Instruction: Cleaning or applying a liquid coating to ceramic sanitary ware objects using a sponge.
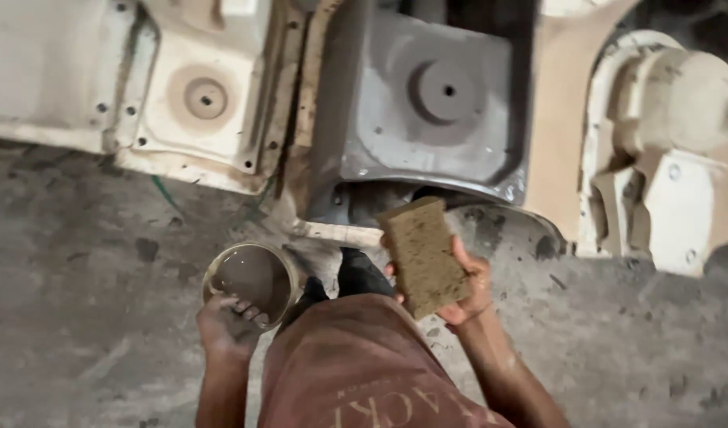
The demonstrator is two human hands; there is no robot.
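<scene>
Head view, notes as spoken.

— Right hand?

— Raised in front of the body, forearm running up from the lower right. Fingers closed around a rectangular yellow-brown sponge; the thumb side shows at the sponge's left edge, the palm at its right. Sponge stands on end, tilted a little, its top end above the fingertips.

— Left hand?

— Lower, forearm rising from the bottom edge. Fingers curled over the near rim of a small round bowl of murky brown liquid; the bowl sits just beyond the fingertips, over the concrete floor.

— Hard to read?

— Plenty. Right fingers mostly hidden behind the sponge. Cannot tell whether the bowl rests on the floor or hangs from the grip. A brown garment covers the space between the forearms, cut off below. Beyond both hands, dusty white moulded panels and a grey one run out of frame.
</scene>
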